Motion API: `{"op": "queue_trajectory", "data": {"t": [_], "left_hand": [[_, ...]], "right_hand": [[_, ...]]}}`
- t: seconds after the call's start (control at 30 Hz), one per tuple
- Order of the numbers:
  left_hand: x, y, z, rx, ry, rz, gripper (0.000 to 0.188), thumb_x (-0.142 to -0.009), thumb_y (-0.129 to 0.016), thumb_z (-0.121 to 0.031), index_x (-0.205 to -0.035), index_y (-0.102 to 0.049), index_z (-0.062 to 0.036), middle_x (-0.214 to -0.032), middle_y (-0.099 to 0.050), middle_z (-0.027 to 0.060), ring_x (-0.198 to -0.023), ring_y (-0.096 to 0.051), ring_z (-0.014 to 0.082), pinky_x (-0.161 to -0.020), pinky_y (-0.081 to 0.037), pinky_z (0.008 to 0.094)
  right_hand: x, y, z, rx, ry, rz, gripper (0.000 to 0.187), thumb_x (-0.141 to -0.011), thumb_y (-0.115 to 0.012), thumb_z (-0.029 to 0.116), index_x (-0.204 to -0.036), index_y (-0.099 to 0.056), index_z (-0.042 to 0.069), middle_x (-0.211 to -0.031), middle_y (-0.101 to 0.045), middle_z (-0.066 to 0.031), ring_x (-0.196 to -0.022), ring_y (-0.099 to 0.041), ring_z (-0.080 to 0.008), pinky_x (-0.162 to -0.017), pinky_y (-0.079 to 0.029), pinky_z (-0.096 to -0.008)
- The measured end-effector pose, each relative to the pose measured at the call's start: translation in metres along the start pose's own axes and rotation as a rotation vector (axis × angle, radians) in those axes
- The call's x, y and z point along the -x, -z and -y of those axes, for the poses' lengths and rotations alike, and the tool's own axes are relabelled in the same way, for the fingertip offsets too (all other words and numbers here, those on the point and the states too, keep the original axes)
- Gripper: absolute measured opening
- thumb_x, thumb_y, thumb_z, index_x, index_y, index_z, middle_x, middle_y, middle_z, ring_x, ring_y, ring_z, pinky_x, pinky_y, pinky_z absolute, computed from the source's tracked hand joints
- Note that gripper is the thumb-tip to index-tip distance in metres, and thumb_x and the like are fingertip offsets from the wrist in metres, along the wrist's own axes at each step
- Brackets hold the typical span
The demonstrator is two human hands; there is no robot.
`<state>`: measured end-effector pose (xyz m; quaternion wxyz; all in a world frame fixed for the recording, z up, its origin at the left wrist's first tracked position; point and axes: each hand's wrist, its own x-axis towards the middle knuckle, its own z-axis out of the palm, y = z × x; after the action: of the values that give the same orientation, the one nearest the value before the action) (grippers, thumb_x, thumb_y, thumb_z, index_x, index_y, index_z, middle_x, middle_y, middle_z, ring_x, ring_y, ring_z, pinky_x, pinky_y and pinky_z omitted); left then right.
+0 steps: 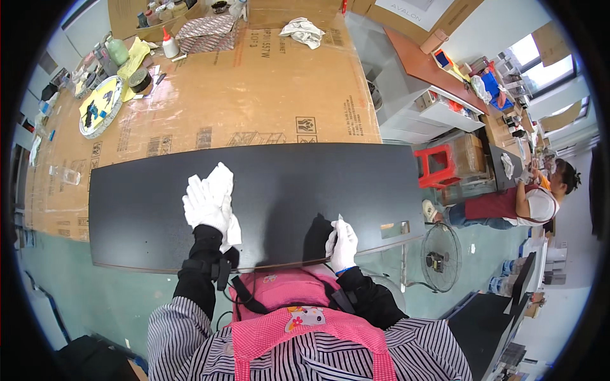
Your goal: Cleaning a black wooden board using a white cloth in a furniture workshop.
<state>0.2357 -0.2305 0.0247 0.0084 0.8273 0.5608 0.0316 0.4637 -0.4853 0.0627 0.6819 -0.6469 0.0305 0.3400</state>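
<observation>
While the dark board (267, 203) is lying flat in front of the body, its long axis is running from left to right, across both forearms. On its left half, a white cloth (221, 177) is being covered by the gloved left hand (206, 204), whose fingers are being held straight. Well apart from it, right of the middle, the gloved right hand (344, 244) is being held at the near edge, with fingers drawn together; whether something is being pinched cannot be told. The cut-out (395, 228) is lying nearer to this hand. Beyond the far edge, cardboard (254, 95) is being seen.
</observation>
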Motion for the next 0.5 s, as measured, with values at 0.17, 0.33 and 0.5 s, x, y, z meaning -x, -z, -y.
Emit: {"op": "queue_trajectory", "data": {"t": [0.17,0.33,0.5], "left_hand": [[-0.043,0.003,-0.087,-0.003,-0.047,0.113,0.081,-0.099,-0.045,-0.057,-0.160,-0.032,-0.0049,-0.169,-0.017,0.0226,-0.155,-0.019,0.0397,-0.124,-0.016,0.0544],[-0.070,0.006,-0.194,0.032,-0.098,0.174,0.085,-0.099,-0.046,-0.058,-0.162,-0.026,-0.0054,-0.168,-0.021,0.0234,-0.156,-0.017,0.0411,-0.125,-0.014,0.0569],[-0.081,0.031,-0.339,0.297,-0.304,0.321,0.074,-0.090,-0.061,-0.048,-0.147,-0.046,-0.0023,-0.158,-0.037,0.0221,-0.146,-0.035,0.0391,-0.119,-0.027,0.0576]], "right_hand": [[-0.011,0.008,0.031,0.139,-0.028,0.221,0.029,-0.107,-0.056,0.032,-0.104,-0.064,0.004,-0.059,-0.052,-0.0002,-0.038,-0.044,-0.0088,-0.034,-0.031,-0.0253],[-0.024,0.036,0.043,0.111,-0.100,0.298,0.025,-0.108,-0.053,0.026,-0.104,-0.064,0.003,-0.057,-0.051,-0.0003,-0.037,-0.041,-0.0082,-0.034,-0.031,-0.0259],[-0.041,0.094,0.066,0.005,-0.128,0.127,0.031,-0.109,-0.052,0.029,-0.107,-0.062,0.000,-0.059,-0.050,-0.0006,-0.036,-0.039,-0.0090,-0.033,-0.029,-0.0252]]}}
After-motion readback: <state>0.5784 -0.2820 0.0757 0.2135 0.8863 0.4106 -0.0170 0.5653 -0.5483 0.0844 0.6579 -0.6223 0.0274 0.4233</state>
